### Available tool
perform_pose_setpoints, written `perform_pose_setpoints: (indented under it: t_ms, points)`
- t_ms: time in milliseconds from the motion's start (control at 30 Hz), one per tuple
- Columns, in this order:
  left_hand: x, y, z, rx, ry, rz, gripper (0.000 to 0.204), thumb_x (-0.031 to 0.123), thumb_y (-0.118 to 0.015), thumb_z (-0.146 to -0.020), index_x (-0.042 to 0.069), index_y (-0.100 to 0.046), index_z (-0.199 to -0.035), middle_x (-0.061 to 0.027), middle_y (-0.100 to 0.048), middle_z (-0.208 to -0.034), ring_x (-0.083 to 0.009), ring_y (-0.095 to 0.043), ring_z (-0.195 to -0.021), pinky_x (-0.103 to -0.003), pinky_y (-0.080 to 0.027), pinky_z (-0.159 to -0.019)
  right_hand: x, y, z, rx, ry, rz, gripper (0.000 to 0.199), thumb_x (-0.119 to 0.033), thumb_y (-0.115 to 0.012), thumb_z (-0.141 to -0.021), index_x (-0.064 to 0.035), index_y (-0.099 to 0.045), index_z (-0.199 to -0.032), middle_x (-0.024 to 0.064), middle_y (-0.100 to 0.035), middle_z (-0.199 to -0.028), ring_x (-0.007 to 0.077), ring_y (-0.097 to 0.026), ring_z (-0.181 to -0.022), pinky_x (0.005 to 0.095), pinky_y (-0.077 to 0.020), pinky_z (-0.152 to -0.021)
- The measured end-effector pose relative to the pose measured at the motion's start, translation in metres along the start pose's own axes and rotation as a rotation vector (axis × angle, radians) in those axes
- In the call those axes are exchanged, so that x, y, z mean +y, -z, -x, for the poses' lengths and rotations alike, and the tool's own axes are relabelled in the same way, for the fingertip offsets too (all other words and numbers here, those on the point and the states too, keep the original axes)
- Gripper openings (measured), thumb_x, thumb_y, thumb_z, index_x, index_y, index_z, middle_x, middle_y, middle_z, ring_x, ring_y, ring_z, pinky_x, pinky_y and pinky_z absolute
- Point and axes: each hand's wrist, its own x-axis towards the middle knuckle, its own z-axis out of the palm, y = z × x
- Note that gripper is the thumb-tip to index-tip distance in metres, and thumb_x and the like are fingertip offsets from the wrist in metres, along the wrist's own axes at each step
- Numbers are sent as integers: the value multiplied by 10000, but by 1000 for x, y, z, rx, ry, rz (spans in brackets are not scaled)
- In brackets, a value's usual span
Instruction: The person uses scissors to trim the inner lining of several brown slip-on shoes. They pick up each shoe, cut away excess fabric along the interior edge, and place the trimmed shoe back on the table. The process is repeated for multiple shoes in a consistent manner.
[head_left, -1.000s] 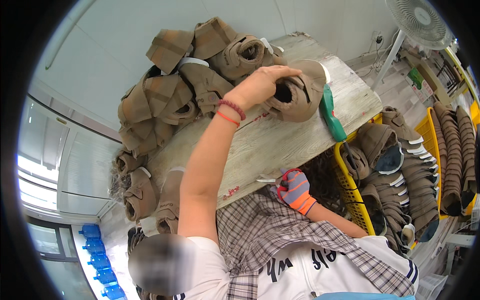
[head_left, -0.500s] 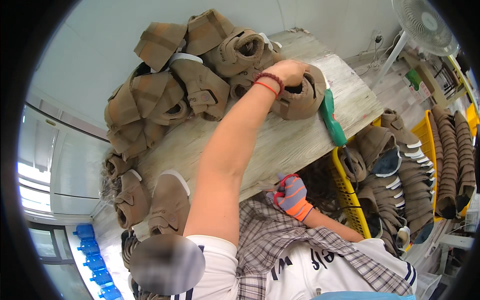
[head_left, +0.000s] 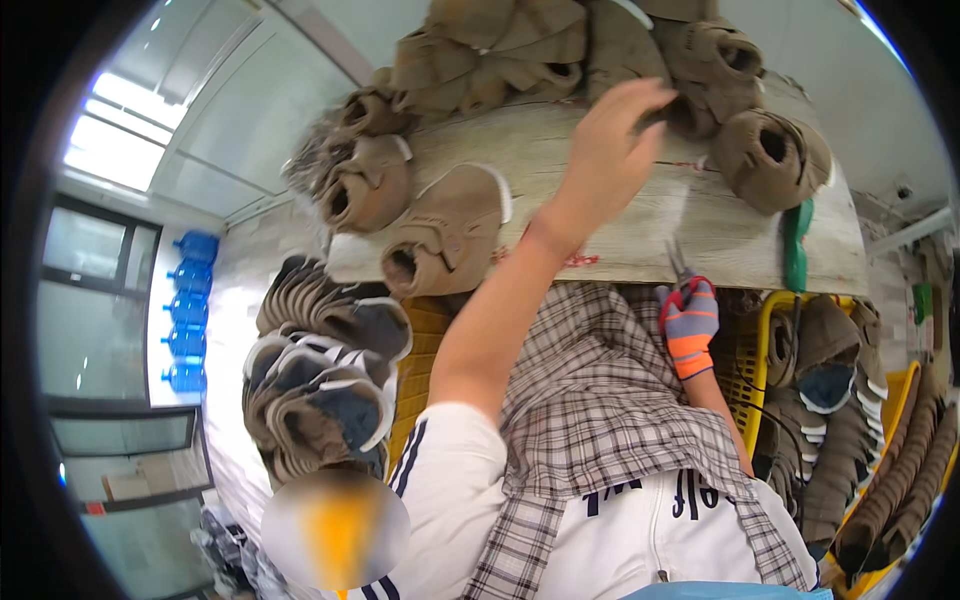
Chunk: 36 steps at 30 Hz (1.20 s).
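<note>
My left hand (head_left: 618,150) is bare and hovers over the wooden table (head_left: 600,235), fingers stretched out and apart, with nothing in it. Behind it rises a heap of brown shoes (head_left: 540,45). In a grey and orange striped glove, my right hand (head_left: 692,325) grips red-handled scissors (head_left: 682,270) at the table's front edge, blades pointing away from me. A brown ankle shoe (head_left: 768,160) stands to the right of my left hand. Beside it lies a green-handled tool (head_left: 796,245) with a cord. Another brown shoe (head_left: 450,230) sits at the front left.
Nested brown shoe uppers (head_left: 325,370) are stacked on the left by a yellow crate (head_left: 422,340). Yellow baskets (head_left: 745,375) with more shoe parts stand on the right, the cord hanging across them. Blue water bottles (head_left: 187,310) line the far left wall.
My left hand has let go of the shoe on the right and moved left, fingers now spread. My view has swung left. The scissors stay in my right hand, blades now showing clearly.
</note>
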Motion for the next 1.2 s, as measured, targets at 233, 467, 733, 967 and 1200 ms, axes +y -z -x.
perform_pose_setpoints:
  t_ms: [233,467,733,967,1200]
  points:
    - [38,219,215,395,470,-1009,363,7,-590,-794,28,-549,-1154,-184,-549,-1197,-354,-485,-1131,-415,-374,-966,-16,-1,0,71,193,267,372,-74,-754,-707,22,-557,-1008,78,-541,-676,151,-467,-584,278,-452,-597]
    - [-40,255,187,-19,677,-634,471,-32,-545,-748,36,-535,-1214,-199,-574,-1162,-366,-529,-1083,-396,-419,-925,-3,0,-2,27,48,267,354,-82,-701,-771,19,-532,-1065,62,-558,-705,131,-508,-617,261,-462,-621]
    - [-23,180,145,-52,631,-791,232,47,-544,-741,44,-666,-937,-173,-595,-914,-354,-578,-874,-409,-465,-763,-68,-4,25,-246,-58,88,238,-75,-597,-859,18,-528,-1068,82,-586,-717,132,-546,-650,279,-465,-595]
    - [14,116,112,104,563,-618,158,24,-562,-755,14,-599,-908,-167,-564,-876,-345,-575,-769,-420,-457,-685,-37,19,39,-579,-99,599,644,-544,-612,-803,-32,-546,-1187,147,-677,-907,290,-659,-821,330,-508,-707]
    - [33,78,113,82,520,-445,186,23,-562,-768,7,-654,-930,-138,-556,-875,-307,-581,-740,-378,-466,-658,-53,18,22,-968,-391,-325,443,-382,-561,-910,-7,-569,-1146,46,-660,-855,135,-636,-788,241,-488,-677]
